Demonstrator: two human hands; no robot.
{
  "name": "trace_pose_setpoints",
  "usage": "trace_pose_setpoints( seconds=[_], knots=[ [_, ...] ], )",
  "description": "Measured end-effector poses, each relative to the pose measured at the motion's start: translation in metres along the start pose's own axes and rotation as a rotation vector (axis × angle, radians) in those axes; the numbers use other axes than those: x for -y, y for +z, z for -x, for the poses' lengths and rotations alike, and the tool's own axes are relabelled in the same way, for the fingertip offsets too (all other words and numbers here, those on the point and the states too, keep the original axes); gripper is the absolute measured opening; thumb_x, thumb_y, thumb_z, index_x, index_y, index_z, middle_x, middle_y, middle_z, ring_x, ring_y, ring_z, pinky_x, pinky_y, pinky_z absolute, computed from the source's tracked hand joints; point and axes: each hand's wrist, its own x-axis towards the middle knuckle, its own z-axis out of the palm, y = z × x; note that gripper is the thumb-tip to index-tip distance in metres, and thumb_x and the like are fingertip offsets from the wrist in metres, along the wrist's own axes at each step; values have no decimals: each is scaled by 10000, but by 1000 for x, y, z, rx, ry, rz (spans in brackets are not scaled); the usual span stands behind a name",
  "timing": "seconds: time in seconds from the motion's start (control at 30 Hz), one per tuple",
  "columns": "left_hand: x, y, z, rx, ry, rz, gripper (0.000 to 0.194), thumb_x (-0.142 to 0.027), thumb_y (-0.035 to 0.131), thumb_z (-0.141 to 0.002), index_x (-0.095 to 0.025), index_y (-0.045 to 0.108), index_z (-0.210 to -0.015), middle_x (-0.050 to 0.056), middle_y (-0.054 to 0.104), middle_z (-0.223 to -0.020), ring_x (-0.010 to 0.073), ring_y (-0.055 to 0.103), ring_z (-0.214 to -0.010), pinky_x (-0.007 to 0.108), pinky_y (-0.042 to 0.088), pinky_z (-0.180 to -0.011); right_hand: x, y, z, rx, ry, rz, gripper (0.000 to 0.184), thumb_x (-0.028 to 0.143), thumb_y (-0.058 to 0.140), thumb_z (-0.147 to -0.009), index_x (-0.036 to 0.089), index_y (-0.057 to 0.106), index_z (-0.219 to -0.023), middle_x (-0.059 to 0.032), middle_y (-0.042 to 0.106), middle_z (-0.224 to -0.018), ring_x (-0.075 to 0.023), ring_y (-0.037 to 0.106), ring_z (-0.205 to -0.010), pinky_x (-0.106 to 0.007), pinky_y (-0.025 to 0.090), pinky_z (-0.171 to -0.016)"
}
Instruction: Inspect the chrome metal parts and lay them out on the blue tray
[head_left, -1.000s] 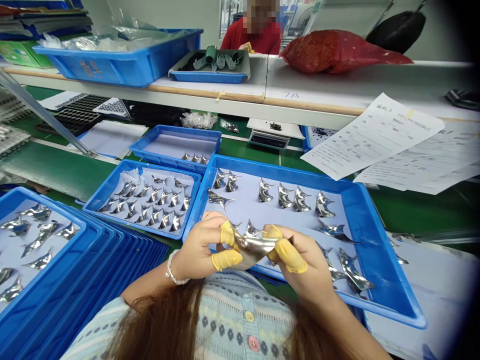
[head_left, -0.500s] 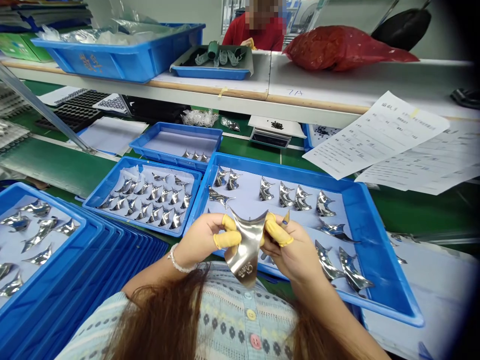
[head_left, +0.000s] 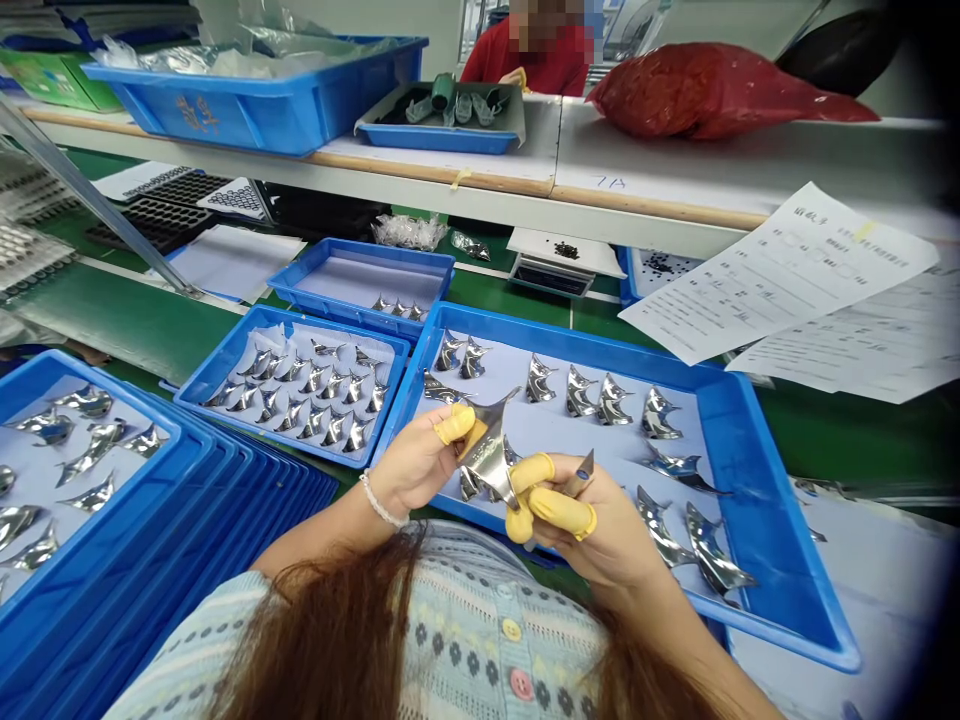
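Both my hands hold a curved, polished metal piece [head_left: 486,455] with pointed horns, just above a large blue tray. My left hand [head_left: 416,460] pinches its upper side with yellow finger cots. My right hand [head_left: 577,525] grips its lower end, and a small pointed blade [head_left: 580,474] sticks up between those fingers. The large blue tray [head_left: 570,345] is lined with pale paper and holds several similar shiny pieces [head_left: 581,392], spaced apart. A beaded bracelet [head_left: 381,500] circles my left wrist.
Left of the large tray sits a blue tray packed with shiny pieces [head_left: 304,385], and a stack of blue trays [head_left: 210,510] stands further left. Printed papers [head_left: 780,275] lie at right. A shelf [head_left: 480,175] above holds crates and a red bag; a person in red sits beyond.
The metal piece has turned from hanging upright below my fingers to tilting with its horn up and left. My left hand has shifted left, and the small blade has moved down with my right hand.
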Motion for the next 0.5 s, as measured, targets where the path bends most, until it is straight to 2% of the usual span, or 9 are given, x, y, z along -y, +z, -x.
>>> trace_pose_setpoints(
  seconds=[0.13, 0.23, 0.33, 0.43, 0.5],
  knots=[
    [4, 2, -2, -31, -11, 13, 404, -450, 764, -645, -108, 568, -738, -12, 518, -624, 74, 449, -544, 201, 375, -552, -3, -3, -4, 10, -34, -29, 325, 426, 788, -635, 149, 625, -685, 52, 469, -449, -17, 190, -352, -174, 137, -356],
    [4, 3, -3, -64, 25, -4, 424, -458, 781, -621, -110, 559, -717, -15, 520, -610, 63, 433, -532, 185, 359, -534, -6, -5, -7, 9, -61, 3, 345, 439, 777, -649, 154, 586, -682, 14, 559, -519, -28, 240, -363, -178, 159, -359],
    [0, 2, -2, -79, 58, -5, 418, -467, 773, -629, -116, 556, -698, -28, 499, -571, 57, 416, -510, 177, 344, -509, -9, -8, -9, 12, -23, -12, 347, 420, 777, -658, 157, 552, -682, -9, 602, -573, -26, 238, -367, -177, 151, -359],
    [-8, 5, 2, -45, 91, 10, 373, -444, 754, -667, -108, 591, -682, -21, 510, -576, 56, 427, -519, 174, 350, -510, -13, -13, -11, 42, -3, -101, 329, 402, 769, -678, 160, 547, -684, 33, 533, -517, -17, 188, -360, -173, 138, -359],
    [-14, 9, 7, -22, 108, 8, 320, -389, 770, -666, -100, 654, -741, -1, 560, -642, 58, 459, -559, 175, 373, -542, -16, -17, -11, 68, -1, -159, 317, 400, 760, -694, 163, 550, -679, 68, 452, -470, -12, 162, -351, -170, 131, -355]
  ],
)
